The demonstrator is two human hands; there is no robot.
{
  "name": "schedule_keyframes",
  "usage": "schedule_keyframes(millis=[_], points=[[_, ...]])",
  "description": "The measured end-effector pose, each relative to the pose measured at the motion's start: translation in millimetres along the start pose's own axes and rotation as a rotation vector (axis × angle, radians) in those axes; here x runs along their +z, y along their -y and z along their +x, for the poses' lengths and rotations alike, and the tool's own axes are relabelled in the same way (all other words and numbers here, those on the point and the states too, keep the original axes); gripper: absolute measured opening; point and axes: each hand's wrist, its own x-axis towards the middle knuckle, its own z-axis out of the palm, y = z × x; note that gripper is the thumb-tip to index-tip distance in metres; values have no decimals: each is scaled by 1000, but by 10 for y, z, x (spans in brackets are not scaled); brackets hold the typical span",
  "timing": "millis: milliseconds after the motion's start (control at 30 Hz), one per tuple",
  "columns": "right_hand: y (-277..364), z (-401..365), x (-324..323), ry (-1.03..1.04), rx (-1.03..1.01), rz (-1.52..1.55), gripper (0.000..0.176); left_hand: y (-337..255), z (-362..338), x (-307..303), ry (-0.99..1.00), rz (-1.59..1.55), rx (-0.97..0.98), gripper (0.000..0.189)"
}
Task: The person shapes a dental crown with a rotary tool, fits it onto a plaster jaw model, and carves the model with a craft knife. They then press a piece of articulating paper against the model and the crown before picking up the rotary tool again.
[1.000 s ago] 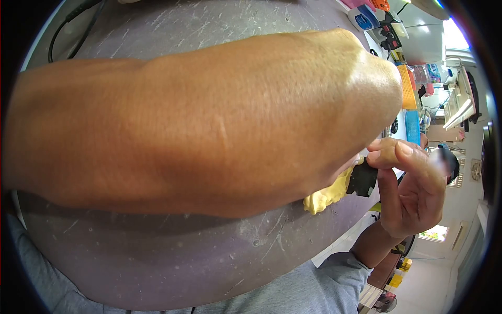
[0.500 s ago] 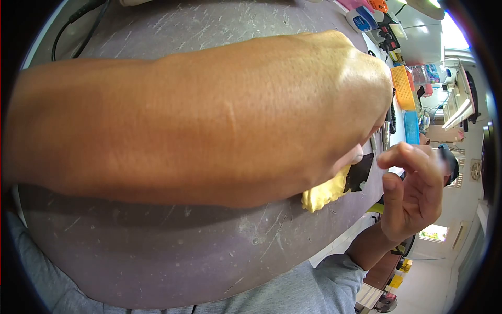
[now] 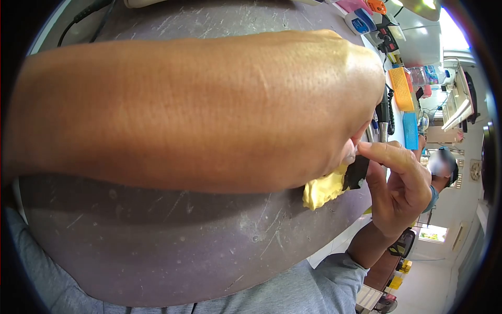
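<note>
My left forearm crosses most of the view. My left hand (image 3: 345,78) curls down at its end, back towards me and most fingers hidden. Its thumb presses at the upper edge of a yellow, putty-like lump (image 3: 323,193) with a wavy edge, low over the bench. A flat black piece (image 3: 357,172) adjoins the lump on the right. Close against it is my right hand (image 3: 400,183), index and thumb bent and apart. The index fingertip is right at my left thumb, and the thumb tip overlaps the black piece's edge.
The scratched grey bench (image 3: 157,246) curves round my body. Beyond my left hand lie a metal-tipped handpiece (image 3: 383,125), an orange basket (image 3: 401,89) and a blue basket (image 3: 410,131). A white tub with a blue label (image 3: 361,22) stands farther off. Another person (image 3: 442,165) is in the background.
My right hand has moved left, bringing its index fingertip up to my left thumb. My left hand has shifted slightly left, and the black piece with it.
</note>
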Motion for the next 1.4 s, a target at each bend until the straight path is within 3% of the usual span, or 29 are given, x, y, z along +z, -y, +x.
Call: schedule_keyframes(millis=[367,433,567,633,1400], points=[[-72,-30,15,-29,-30,39,20,-68,67,-39,-20,-24,-20,13],[-51,-35,26,-39,-13,33,19,-76,81,-88,107,-32,-112,13],[-46,-32,20,-28,4,18,18,-67,56,-53,69,-141,-214,12],[-50,-33,31,-37,-2,21,18,-24,22,-10,-32,-95,-112,12],[209,-217,251,-256,46,-61,14,-168,-10,-109,46,-37,-43,10]])
